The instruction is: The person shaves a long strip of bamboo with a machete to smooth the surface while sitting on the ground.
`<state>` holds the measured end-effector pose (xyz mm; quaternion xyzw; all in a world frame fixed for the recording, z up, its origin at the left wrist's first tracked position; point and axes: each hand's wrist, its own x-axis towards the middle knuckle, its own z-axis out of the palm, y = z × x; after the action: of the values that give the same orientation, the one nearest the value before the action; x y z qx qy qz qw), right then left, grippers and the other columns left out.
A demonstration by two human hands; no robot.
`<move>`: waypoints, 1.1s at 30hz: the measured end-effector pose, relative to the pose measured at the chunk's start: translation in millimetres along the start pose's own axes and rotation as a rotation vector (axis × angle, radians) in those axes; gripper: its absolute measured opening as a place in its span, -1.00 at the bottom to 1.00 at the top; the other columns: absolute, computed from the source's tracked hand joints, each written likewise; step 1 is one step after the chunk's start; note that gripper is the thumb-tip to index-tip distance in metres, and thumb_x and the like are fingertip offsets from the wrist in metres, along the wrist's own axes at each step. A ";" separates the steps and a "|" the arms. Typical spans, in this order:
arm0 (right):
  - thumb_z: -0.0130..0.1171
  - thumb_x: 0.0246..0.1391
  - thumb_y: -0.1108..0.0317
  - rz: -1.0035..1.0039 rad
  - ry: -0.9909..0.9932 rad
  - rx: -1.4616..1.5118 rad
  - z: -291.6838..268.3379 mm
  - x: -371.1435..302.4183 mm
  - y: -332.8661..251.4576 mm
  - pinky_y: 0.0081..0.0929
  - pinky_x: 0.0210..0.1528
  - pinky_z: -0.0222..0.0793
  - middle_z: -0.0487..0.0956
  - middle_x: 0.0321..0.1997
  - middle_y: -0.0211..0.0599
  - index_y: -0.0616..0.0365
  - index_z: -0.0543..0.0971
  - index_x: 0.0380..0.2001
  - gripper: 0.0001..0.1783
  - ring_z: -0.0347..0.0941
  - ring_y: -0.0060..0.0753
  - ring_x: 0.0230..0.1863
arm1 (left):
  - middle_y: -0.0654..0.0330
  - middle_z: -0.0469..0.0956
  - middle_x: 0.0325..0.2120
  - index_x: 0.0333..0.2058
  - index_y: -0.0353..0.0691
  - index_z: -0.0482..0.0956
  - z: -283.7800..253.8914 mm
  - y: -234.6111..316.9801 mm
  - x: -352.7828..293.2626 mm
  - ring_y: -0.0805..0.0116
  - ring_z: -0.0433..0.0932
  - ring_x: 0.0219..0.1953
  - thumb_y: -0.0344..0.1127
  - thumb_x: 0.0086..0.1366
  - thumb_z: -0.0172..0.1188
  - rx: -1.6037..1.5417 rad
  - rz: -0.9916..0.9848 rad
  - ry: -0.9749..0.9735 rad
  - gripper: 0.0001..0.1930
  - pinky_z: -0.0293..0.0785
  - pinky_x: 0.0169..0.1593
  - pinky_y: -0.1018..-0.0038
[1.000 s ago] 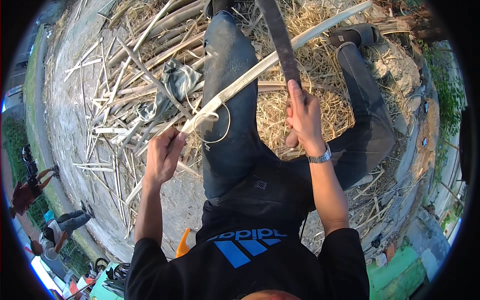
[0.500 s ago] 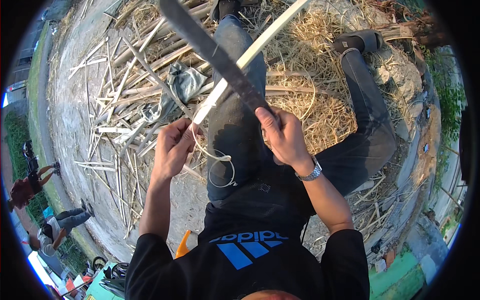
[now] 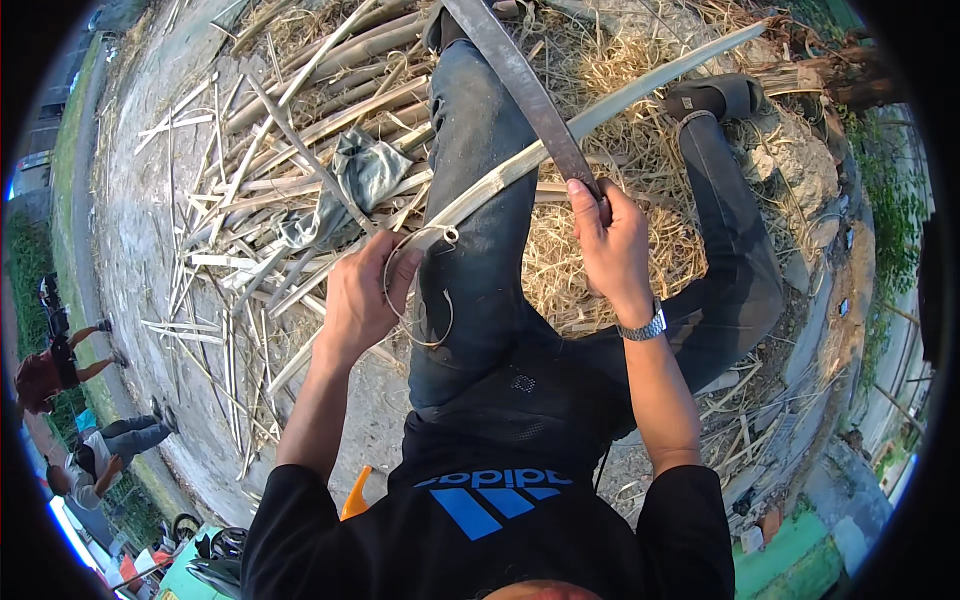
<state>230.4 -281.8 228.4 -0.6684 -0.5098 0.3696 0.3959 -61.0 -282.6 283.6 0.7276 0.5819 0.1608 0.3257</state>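
My left hand [image 3: 368,293] is closed around the near end of a long, pale split-bamboo strip [image 3: 490,183]. The strip slants over my left thigh, away to the far right. A thin curled shaving [image 3: 447,318] loops down from its near end beside my fingers. My right hand [image 3: 612,240] grips the handle end of a machete [image 3: 527,88], whose long dark blade points away and to the left. The blade crosses the strip about halfway along; whether its edge touches the strip I cannot tell. My fingers hide most of the handle.
Bamboo poles and strips [image 3: 340,125] lie piled beyond my left leg, with a grey-green cloth [image 3: 362,178] on them. Curly shavings [image 3: 590,265] heap between my legs. Rocks [image 3: 805,165] stand at the right. Two people [image 3: 105,450] are far left.
The strip's far end has swung to the right and nearer level, and its shaded face shows now. My right hand and the machete have shifted right along it. The curl hangs differently.
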 end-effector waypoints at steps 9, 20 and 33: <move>0.14 0.38 -0.03 0.105 0.021 0.055 -5.8 5.0 6.7 -0.43 -0.64 0.06 0.32 -0.78 -0.50 0.22 0.50 -0.57 -0.43 0.22 -0.63 -0.73 | 0.16 0.41 -0.75 -0.46 -0.30 0.54 -68.6 -38.6 -68.4 0.34 0.39 -0.69 -0.15 0.41 0.25 0.069 -0.318 -0.142 -0.65 0.32 -0.51 0.37; 0.04 0.40 -0.15 0.110 0.021 -0.058 11.0 -13.1 9.8 -0.29 -0.60 0.18 0.39 -0.75 -0.29 0.25 0.52 -0.57 -0.34 0.33 -0.38 -0.70 | 0.16 0.19 -0.81 -0.60 -0.31 0.40 -3.0 -53.9 -66.5 0.40 0.08 -0.71 -0.14 0.46 0.21 -0.039 -0.167 -0.070 -0.53 0.12 -0.59 0.34; -0.02 0.40 -0.20 0.276 0.103 0.234 -16.8 31.2 1.4 -0.54 -0.73 0.11 0.35 -0.76 -0.59 0.08 0.42 -0.63 -0.35 0.27 -0.66 -0.76 | 0.11 0.31 -0.81 -0.58 -0.36 0.47 6.4 -50.2 -59.6 0.34 0.25 -0.75 -0.22 0.47 0.15 -0.060 -0.147 -0.110 -0.57 0.20 -0.59 0.32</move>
<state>252.6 -254.2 231.3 -0.6994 -0.3459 0.4423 0.4422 -110.6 -335.5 254.3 0.6806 0.6099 0.1134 0.3898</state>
